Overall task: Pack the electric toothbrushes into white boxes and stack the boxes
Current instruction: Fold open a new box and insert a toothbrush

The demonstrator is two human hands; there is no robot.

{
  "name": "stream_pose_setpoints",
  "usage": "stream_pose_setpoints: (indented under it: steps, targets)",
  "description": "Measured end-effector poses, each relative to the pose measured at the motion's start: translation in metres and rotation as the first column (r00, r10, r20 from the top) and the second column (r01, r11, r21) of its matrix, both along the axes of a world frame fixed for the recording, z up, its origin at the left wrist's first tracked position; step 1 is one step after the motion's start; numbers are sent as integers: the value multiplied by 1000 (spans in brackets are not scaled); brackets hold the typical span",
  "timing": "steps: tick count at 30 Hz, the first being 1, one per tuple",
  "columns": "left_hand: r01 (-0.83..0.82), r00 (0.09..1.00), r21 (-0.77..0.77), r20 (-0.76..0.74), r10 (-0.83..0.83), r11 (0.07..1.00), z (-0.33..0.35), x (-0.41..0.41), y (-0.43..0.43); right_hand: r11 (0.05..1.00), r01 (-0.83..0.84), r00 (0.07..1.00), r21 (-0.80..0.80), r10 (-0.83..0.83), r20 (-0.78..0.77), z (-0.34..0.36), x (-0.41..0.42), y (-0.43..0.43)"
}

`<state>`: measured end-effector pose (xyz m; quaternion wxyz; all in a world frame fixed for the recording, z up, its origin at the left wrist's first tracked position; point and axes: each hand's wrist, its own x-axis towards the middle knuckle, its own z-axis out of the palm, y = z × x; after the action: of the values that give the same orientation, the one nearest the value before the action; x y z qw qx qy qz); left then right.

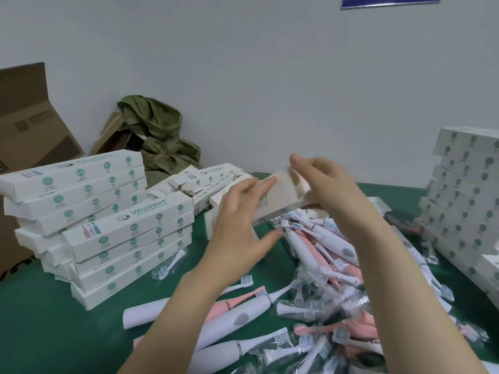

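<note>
Two bare forearms reach up from the bottom edge over a loose pile of white and pink electric toothbrushes [310, 255], many of the spare brush heads sealed in clear plastic wrap, all spread on the green table cover [40, 333]. The left hand [240, 222] is spread wide, its fingers nearly straight and laid along the near end of a long white cardboard box [280, 201], with the thumb apart below. Motion blur makes it hard to tell whether that thumb touches the box. The right hand [326, 184] curls its fingers over the box's other end, thumb and forefinger pinching at the end flap. The box hangs tilted in the air above the pile, between the two hands. To the left lie two leaning stacks of closed white boxes [108, 225] printed with round green marks, and behind them a heap of open-ended white boxes [210, 182]. A taller stack of white boxes [464, 201] stands at the right edge. Further back, a brown cardboard carton [27, 125] and a crumpled olive-green plastic bag [159, 136] sit against the white wall [270, 63].
</note>
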<state>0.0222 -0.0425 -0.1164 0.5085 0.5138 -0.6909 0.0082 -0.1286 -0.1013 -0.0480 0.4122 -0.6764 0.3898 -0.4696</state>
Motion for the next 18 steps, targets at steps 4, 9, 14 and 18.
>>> stream_pose_setpoints:
  steps: [4, 9, 14, 18]
  targets:
    - [-91, 993, -16, -83, 89, 996, -1, 11, -3, 970, -209, 963, 124, 182, 200, -1, 0, 3]
    - [60, 996, -125, -58, -67, 990, 5, 4, 4, 987, -110, 978, 114, 87, 187, -1, 8, 7]
    - [-41, 983, -219, -186, -1, 975, 19, -1, 7, 997, 4, 997, -78, 2, 75, 1, 27, 18]
    - [-79, 959, -168, -282, 29, 983, 30, 0, 8, 988, -7, 1000, -157, 10, 17, 4, 38, 26]
